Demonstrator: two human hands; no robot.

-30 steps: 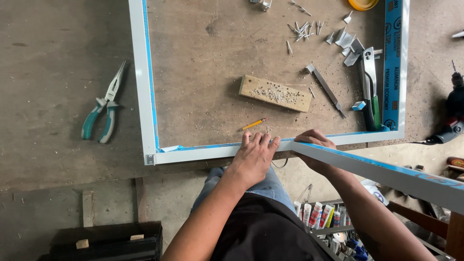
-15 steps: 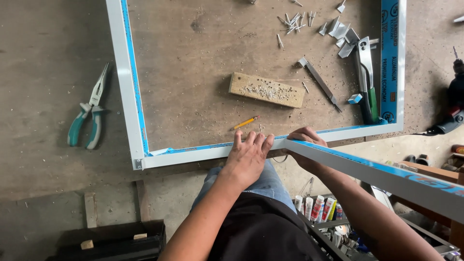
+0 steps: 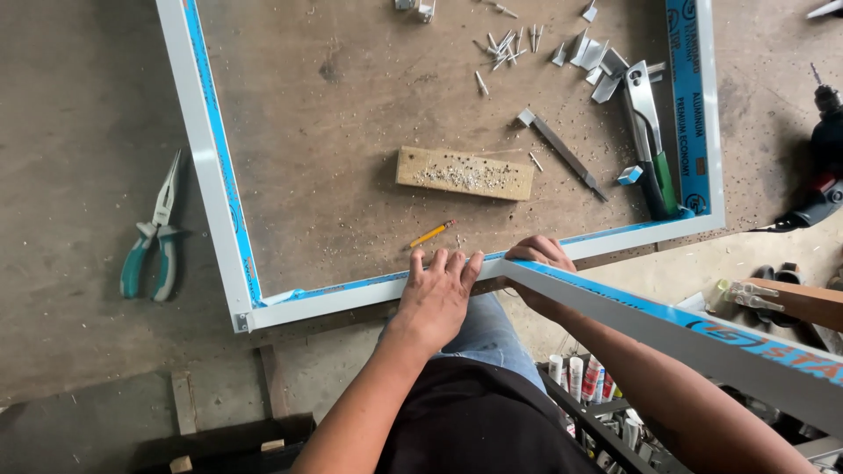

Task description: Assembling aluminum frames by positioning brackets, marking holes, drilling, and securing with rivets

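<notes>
Pressing hands (image 3: 439,294) flat on aluminium frame (image 3: 211,167).

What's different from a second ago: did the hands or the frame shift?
Little changed. The left hand slid a touch leftward along the near rail of the white frame and stays flat on it. The right hand still grips the loose white bar. The pliers, wood block and pencil stayed put.

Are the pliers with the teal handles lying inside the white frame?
No, the teal-handled pliers lie on the table outside the white frame, to the left of its left rail.
</notes>
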